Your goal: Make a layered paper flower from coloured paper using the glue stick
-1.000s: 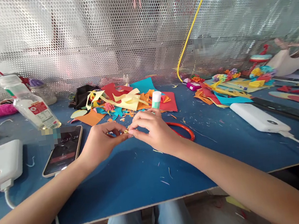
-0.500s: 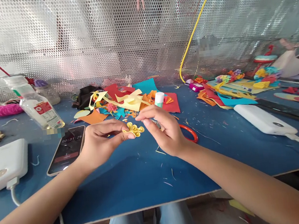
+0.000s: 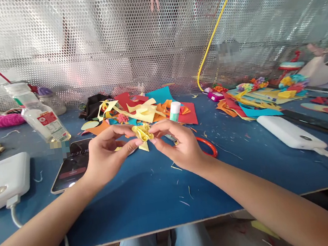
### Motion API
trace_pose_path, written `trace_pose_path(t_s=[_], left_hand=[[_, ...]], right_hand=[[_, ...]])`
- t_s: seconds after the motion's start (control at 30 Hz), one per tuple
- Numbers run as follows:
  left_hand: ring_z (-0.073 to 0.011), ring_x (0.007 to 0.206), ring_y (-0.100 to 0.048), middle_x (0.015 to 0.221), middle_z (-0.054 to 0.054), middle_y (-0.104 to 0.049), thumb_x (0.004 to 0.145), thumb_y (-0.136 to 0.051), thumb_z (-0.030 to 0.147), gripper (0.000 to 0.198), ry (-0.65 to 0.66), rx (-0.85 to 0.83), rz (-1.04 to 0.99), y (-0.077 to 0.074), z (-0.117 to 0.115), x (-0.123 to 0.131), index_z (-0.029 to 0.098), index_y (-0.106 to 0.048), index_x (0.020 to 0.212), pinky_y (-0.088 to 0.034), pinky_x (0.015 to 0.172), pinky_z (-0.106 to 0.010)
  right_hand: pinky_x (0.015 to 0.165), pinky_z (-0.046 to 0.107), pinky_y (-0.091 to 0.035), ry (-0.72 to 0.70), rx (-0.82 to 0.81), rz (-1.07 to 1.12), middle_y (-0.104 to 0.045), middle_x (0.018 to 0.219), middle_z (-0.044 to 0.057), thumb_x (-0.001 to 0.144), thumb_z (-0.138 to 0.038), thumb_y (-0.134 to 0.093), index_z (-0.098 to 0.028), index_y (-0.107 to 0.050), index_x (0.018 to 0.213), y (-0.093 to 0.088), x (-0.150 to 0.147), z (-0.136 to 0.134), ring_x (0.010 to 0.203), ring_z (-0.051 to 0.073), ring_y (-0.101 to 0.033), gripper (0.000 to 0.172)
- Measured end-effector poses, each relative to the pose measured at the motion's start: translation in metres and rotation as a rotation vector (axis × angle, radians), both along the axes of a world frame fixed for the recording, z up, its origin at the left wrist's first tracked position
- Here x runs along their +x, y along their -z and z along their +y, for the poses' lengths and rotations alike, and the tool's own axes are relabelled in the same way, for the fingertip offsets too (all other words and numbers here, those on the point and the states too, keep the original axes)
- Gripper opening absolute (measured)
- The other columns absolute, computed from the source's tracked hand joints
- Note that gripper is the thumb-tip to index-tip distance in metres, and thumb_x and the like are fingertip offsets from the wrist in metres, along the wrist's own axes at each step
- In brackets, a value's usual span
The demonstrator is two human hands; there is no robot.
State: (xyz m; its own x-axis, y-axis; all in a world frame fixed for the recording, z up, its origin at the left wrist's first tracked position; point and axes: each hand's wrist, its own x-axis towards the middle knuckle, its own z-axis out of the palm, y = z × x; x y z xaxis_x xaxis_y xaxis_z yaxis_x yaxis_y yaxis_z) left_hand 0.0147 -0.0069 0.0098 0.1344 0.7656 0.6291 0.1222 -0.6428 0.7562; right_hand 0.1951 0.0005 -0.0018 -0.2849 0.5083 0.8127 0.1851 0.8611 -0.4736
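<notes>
A small yellow paper flower (image 3: pixel 143 132) with curled petals is held up over the table between both hands. My left hand (image 3: pixel 109 153) pinches its left side with thumb and fingertips. On the other side, my right hand (image 3: pixel 179 141) grips the petals between thumb and forefinger. Under the flower lies a pale yellow paper scrap (image 3: pixel 144 147) on the blue table. Just behind my right hand stands a glue stick (image 3: pixel 175 111) with a white cap. The red handle of a pair of scissors (image 3: pixel 210 147) shows beside my right wrist; the rest is hidden.
Coloured paper scraps (image 3: pixel 143 111) are heaped at the back. On the left are a phone (image 3: pixel 74 168), a white power bank (image 3: pixel 4 176) and a leaning clear bottle (image 3: pixel 44 119). Another power bank (image 3: pixel 290 131) lies on the right. A perforated metal panel (image 3: pixel 141 34) closes the back.
My right hand has come left and now grips the flower's right side, where it was apart before. The flower has been raised slightly and turned. A yellow scrap now shows below it.
</notes>
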Motion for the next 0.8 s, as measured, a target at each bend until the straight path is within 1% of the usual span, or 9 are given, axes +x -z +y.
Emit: trace_pose_path(t_s=[0.1,0.17,0.27,0.37,0.43,0.5,0.57,0.67,0.8], left_hand=[[-0.0171,0.085,-0.058,0.095,-0.004,-0.059,0.059,-0.075,0.017,0.029,0.081,0.009,0.027,0.003,0.0007,-0.0008,0.02,-0.062,0.084,-0.057,0.064,-0.027],[-0.0182,0.089,-0.057,0.098,-0.005,-0.057,0.058,-0.076,0.017,0.031,0.083,0.008,0.039,0.0045,0.0017,-0.0009,0.02,-0.062,0.085,-0.057,0.065,-0.028],[-0.0184,0.091,-0.055,0.099,-0.005,-0.054,0.058,-0.075,0.016,0.029,0.072,0.02,0.058,0.0052,0.003,-0.0002,0.02,-0.061,0.083,-0.056,0.065,-0.026],[-0.0164,0.09,-0.054,0.096,-0.004,-0.053,0.06,-0.074,0.014,0.026,0.077,0.04,0.064,0.0049,0.0042,0.0005,0.02,-0.061,0.082,-0.055,0.062,-0.022],[-0.0158,0.089,-0.054,0.096,-0.003,-0.052,0.063,-0.072,0.015,0.023,0.088,0.035,0.061,0.0048,0.0049,0.0007,0.021,-0.062,0.082,-0.054,0.062,-0.021],[-0.016,0.088,-0.055,0.094,-0.004,-0.053,0.066,-0.07,0.017,0.018,0.085,0.013,0.067,0.0047,0.0049,0.0006,0.021,-0.063,0.083,-0.053,0.063,-0.022],[-0.0162,0.085,-0.056,0.091,-0.004,-0.056,0.069,-0.068,0.021,0.015,0.062,-0.015,0.101,0.0043,0.0041,0.0006,0.021,-0.065,0.083,-0.053,0.065,-0.024],[-0.0157,0.08,-0.059,0.087,-0.004,-0.063,0.07,-0.067,0.025,0.017,-0.012,-0.074,0.159,0.0032,0.0018,0.0012,0.019,-0.065,0.086,-0.053,0.064,-0.024],[-0.0151,0.075,-0.062,0.082,-0.003,-0.066,0.067,-0.069,0.029,0.018,-0.129,-0.099,0.166,0.0021,0.0003,0.0029,0.018,-0.064,0.081,-0.053,0.062,-0.022]], right_hand=[[0.069,0.025,-0.052,-0.023,-0.034,0.018,-0.06,0.09,0.0,0.08,-0.017,-0.055,-0.022,-0.053,0.093,0.0013,-0.0009,-0.0003,0.077,0.01,-0.06,0.014],[0.068,0.025,-0.052,-0.035,-0.042,0.013,-0.06,0.09,0.0,0.08,-0.018,-0.054,-0.022,-0.053,0.093,0.0013,-0.0014,-0.0007,0.076,0.01,-0.06,0.013],[0.07,0.028,-0.051,-0.035,0.015,-0.025,-0.061,0.089,0.001,0.082,-0.016,-0.051,-0.023,-0.055,0.091,-0.0005,-0.0013,-0.0014,0.079,0.012,-0.059,0.011],[0.074,0.031,-0.048,-0.023,0.102,-0.069,-0.06,0.085,0.0,0.083,-0.011,-0.048,-0.024,-0.057,0.088,-0.003,-0.0004,-0.0015,0.081,0.012,-0.057,0.017],[0.073,0.03,-0.048,0.004,0.111,-0.076,-0.057,0.086,0.001,0.082,-0.012,-0.049,-0.025,-0.058,0.088,-0.004,0.0004,-0.0013,0.082,0.013,-0.056,0.016],[0.071,0.03,-0.048,0.043,0.079,-0.073,-0.055,0.089,0.002,0.081,-0.016,-0.052,-0.024,-0.058,0.089,-0.0042,0.0007,-0.0008,0.084,0.013,-0.056,0.013],[0.071,0.029,-0.047,0.066,0.035,-0.078,-0.054,0.089,0.003,0.08,-0.021,-0.055,-0.023,-0.057,0.089,-0.0038,0.0003,-0.0002,0.085,0.014,-0.055,0.01],[0.074,0.03,-0.046,0.085,-0.01,-0.07,-0.056,0.085,0.001,0.078,-0.026,-0.058,-0.022,-0.056,0.083,-0.003,-0.0011,0.0005,0.083,0.014,-0.055,0.006],[0.072,0.028,-0.046,0.086,-0.045,-0.074,-0.057,0.081,0.0,0.078,-0.021,-0.056,-0.021,-0.054,0.077,-0.0026,-0.0027,0.0007,0.078,0.013,-0.055,0.002]])
